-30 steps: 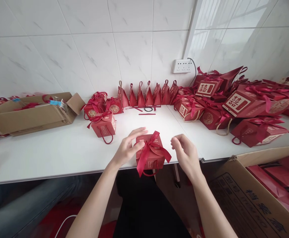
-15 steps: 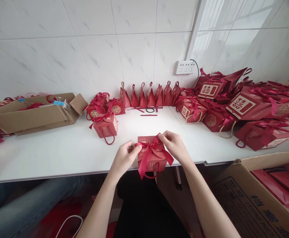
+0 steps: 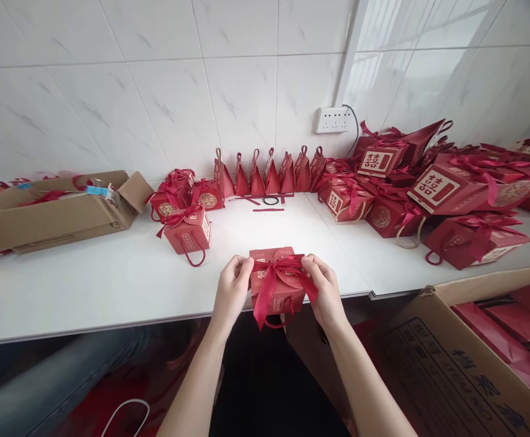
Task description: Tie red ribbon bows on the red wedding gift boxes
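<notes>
A red gift box (image 3: 287, 298) with gold print and a rope handle sits at the front edge of the white table. Across its top lies a red ribbon (image 3: 267, 291) tied in a bow, its tails hanging over the front. My left hand (image 3: 234, 285) pinches the bow's left loop between thumb and fingers. On the other side, my right hand (image 3: 323, 286) pinches the right loop, and the ribbon is stretched between both hands.
Several finished red boxes (image 3: 187, 230) stand left of centre. Triangular red boxes (image 3: 271, 176) line the wall. More boxes (image 3: 433, 185) are heaped on the right. An open carton (image 3: 60, 215) is at left, another carton (image 3: 451, 364) at lower right. A seated person's leg (image 3: 74, 376) shows below.
My hands have moved further apart along the bow, the right one outward and slightly down, drawing its loops out sideways. The view has shifted a little.
</notes>
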{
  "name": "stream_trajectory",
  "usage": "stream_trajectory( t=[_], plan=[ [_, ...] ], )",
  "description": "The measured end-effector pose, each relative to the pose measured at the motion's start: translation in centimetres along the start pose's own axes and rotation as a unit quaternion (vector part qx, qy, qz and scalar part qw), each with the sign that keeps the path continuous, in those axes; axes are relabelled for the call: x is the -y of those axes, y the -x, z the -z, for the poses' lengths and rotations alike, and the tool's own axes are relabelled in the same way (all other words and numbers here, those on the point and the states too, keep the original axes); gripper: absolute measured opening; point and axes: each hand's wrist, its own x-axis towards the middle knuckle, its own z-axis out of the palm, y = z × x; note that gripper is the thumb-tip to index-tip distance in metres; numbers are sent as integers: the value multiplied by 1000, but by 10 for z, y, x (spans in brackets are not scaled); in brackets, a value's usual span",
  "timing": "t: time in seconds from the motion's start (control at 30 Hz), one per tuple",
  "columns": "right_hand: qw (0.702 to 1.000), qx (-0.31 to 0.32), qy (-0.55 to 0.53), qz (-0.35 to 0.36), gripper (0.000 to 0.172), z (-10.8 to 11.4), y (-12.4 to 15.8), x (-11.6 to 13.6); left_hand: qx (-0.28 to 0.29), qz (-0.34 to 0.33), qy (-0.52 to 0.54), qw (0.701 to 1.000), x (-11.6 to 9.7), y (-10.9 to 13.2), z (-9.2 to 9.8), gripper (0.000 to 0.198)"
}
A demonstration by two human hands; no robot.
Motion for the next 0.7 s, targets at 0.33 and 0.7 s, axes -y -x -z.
stream_trajectory(
  t=[0.33, 0.7],
  plan=[
    [986, -51, -159, -29, 35, -10, 11, -8, -49, -17, -41, 998, 7, 4, -6, 32],
    [995, 2, -59, 76, 35, 15, -4, -24, -89, 58, 136, 985, 12, -6, 1, 55]
  ],
)
